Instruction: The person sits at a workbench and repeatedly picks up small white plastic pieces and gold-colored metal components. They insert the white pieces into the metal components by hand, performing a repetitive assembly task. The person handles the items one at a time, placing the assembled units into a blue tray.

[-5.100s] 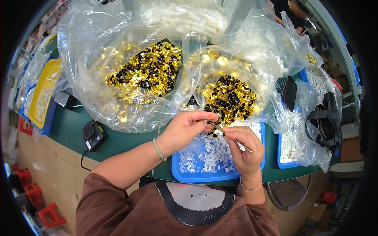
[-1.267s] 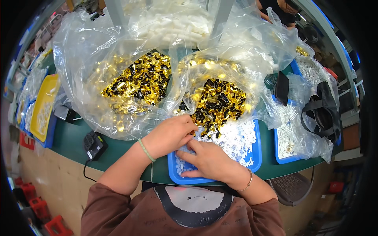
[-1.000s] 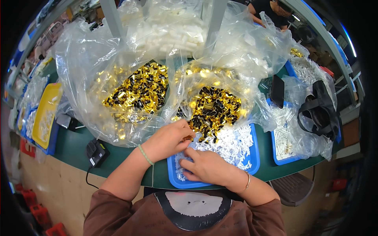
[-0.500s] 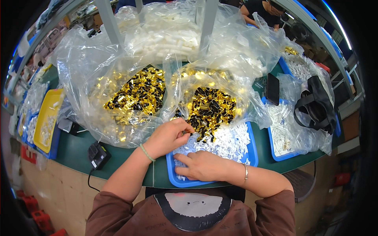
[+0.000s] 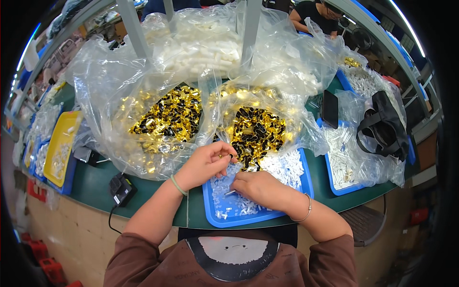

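Note:
My left hand (image 5: 208,165) is closed at the fingertips on a small gold-and-black piece (image 5: 231,156), above the far left part of a blue tray (image 5: 209,210). Small white plastic pieces (image 5: 287,168) lie scattered and heaped in that tray. Low over its middle, my right hand (image 5: 260,189) has its fingers curled together, and a thin whitish piece (image 5: 230,192) sticks out from them; its kind I cannot make out. Just beyond, gold-and-black pieces (image 5: 258,131) spill from a clear plastic bag toward the tray. A second clear bag holds more such pieces (image 5: 174,112) to the left.
Big clear bags of white parts (image 5: 201,52) fill the back, behind grey metal posts (image 5: 251,36). On the right are a phone (image 5: 330,109), a black bag (image 5: 382,126) and a tray of white sticks (image 5: 342,162). Leftward sit a black corded device (image 5: 120,189) and a yellow tray (image 5: 48,167).
My right hand has lifted from the tray's near left and moved up and right, closer to my left hand, with a whitish piece showing. The gold-and-black piece in my left hand shows more clearly.

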`<state>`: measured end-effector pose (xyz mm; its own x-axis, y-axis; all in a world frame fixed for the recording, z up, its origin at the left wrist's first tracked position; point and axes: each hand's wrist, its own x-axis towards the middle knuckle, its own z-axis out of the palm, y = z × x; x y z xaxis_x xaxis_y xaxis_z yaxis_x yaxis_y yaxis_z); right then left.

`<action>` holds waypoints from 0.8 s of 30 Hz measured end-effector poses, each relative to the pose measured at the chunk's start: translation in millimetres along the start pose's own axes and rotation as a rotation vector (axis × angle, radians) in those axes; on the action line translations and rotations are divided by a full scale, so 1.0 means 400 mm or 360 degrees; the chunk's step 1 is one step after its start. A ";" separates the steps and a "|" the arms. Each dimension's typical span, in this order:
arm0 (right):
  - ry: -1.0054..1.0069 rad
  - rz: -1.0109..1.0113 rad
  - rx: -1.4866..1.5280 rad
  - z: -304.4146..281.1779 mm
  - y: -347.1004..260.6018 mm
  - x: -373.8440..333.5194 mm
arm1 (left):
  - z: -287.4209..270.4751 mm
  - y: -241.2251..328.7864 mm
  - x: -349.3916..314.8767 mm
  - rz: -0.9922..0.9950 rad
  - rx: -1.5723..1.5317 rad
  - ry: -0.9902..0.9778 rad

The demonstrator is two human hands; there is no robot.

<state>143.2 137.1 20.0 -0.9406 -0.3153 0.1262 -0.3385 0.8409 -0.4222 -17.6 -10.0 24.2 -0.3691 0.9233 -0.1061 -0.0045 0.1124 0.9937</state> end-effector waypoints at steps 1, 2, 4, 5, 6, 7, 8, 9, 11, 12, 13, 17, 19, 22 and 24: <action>0.0004 -0.0001 -0.0006 -0.004 -0.003 0.002 | 0.002 0.001 0.002 0.0002 -0.0047 -0.0019; 0.0008 -0.0002 -0.0012 -0.009 -0.005 0.004 | 0.003 0.001 0.004 0.0005 -0.0093 -0.0037; 0.0022 0.0016 -0.0008 -0.015 -0.007 0.004 | 0.013 0.007 0.005 -0.0032 -0.0249 -0.0022; 0.0031 0.0036 0.0003 -0.017 -0.006 0.001 | 0.026 0.013 0.006 -0.0073 -0.0358 0.0013; 0.0040 0.0055 0.0014 -0.019 -0.006 -0.001 | 0.038 0.017 0.007 -0.0113 -0.0467 0.0047; 0.0119 0.0052 0.0150 -0.026 -0.008 -0.004 | 0.049 0.015 0.005 -0.0138 -0.0629 0.0043; 0.0197 0.0049 0.0287 -0.039 -0.012 -0.006 | 0.058 0.013 0.004 -0.0162 -0.0792 0.0040; 0.0274 0.0047 0.0425 -0.054 -0.015 -0.008 | 0.065 0.009 0.002 -0.0185 -0.0955 0.0036; 0.0391 0.0089 0.0616 -0.083 -0.013 -0.012 | 0.074 -0.002 -0.003 -0.0170 -0.1055 0.0026; 0.0449 0.0110 0.0711 -0.099 -0.013 -0.009 | 0.075 -0.008 -0.005 -0.0161 -0.1105 0.0021; 0.0604 0.0129 0.0667 -0.115 -0.022 0.003 | 0.075 -0.015 -0.005 -0.0142 -0.1122 -0.0004; 0.1027 0.0100 0.0260 -0.103 -0.004 0.034 | 0.074 -0.009 -0.007 -0.0145 -0.1248 -0.0142; 0.1100 0.0120 0.0209 -0.081 -0.007 0.033 | 0.072 -0.007 -0.005 -0.0159 -0.1262 -0.0184; 0.1176 0.0108 0.0117 -0.073 -0.010 0.035 | 0.062 -0.024 -0.006 -0.0155 -0.1141 -0.0190; 0.1203 0.0097 0.0087 -0.071 -0.008 0.032 | 0.054 -0.030 -0.009 -0.0172 -0.1023 -0.0211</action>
<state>131.6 142.9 48.4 -0.7267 0.1346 0.6736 -0.3021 0.8180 -0.4895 4.1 -6.8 11.9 -0.2184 0.9610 -0.1694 -0.6035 0.0034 0.7974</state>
